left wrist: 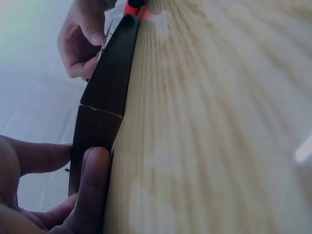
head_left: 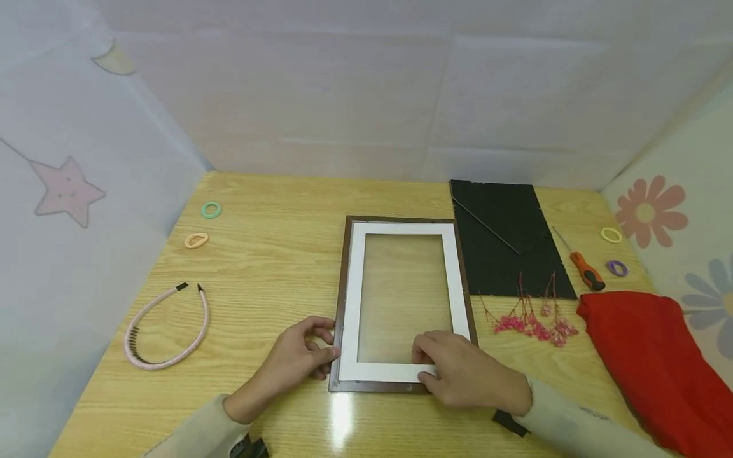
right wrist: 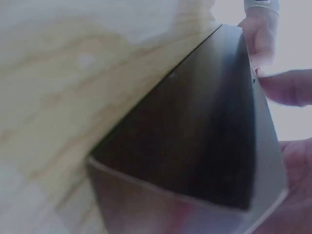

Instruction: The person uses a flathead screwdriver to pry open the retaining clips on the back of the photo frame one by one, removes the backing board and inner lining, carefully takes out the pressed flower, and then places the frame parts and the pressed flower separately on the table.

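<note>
A brown picture frame (head_left: 338, 305) lies face down on the table with a white mat (head_left: 401, 372) inside its border. Through the mat's window the wood-coloured surface shows. My left hand (head_left: 300, 350) holds the frame's lower left side, thumb over the border and fingers against the outer side, as the left wrist view shows close up. At the lower right, my right hand (head_left: 466, 369) pinches the mat's bottom strip, its fingers inside the window and its thumb near the lower edge. The right wrist view shows the frame's dark outer side (right wrist: 195, 126) and part of that hand.
Right of the frame lie a black backing board (head_left: 509, 242) with a thin rod on it, pink dried flowers (head_left: 529, 324), an orange-handled screwdriver (head_left: 586, 270) and red cloth (head_left: 647, 350). A headband (head_left: 166, 362) lies left. Small hair ties, including a green one (head_left: 211, 210), lie at both sides.
</note>
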Action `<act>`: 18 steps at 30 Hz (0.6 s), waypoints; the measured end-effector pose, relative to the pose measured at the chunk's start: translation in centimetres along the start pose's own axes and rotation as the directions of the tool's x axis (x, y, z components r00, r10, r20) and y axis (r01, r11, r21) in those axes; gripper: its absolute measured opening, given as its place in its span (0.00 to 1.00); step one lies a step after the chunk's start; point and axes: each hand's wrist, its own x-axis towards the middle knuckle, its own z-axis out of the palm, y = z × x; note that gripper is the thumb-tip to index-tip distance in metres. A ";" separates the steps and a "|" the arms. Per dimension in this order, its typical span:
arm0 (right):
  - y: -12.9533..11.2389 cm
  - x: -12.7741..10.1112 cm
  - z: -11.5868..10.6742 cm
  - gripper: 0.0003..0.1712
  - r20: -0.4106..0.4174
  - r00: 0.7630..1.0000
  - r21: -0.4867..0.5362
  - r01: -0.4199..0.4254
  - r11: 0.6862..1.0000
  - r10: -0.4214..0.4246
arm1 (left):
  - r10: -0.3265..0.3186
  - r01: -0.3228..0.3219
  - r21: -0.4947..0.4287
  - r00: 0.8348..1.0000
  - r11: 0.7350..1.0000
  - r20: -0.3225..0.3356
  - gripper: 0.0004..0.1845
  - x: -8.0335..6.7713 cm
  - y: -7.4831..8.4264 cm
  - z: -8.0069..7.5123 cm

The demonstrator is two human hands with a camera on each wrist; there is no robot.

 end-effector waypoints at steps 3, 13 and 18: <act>0.0 -0.2 -0.3 0.15 0.040 0.999 0.018 -0.008 1.000 0.007 | 0.002 -0.002 0.004 1.000 1.000 0.002 0.27 -0.1 0.0 0.0; -0.1 -1.2 -0.3 0.16 -0.167 0.964 -0.137 0.184 0.973 -0.206 | 0.027 -0.027 -0.014 1.000 1.000 0.006 0.29 -0.1 0.2 -0.2; 0.2 -1.3 -0.4 0.18 -0.266 0.932 -0.132 0.217 0.967 -0.245 | 0.023 -0.023 -0.026 1.000 0.999 0.010 0.29 -0.1 0.3 -0.2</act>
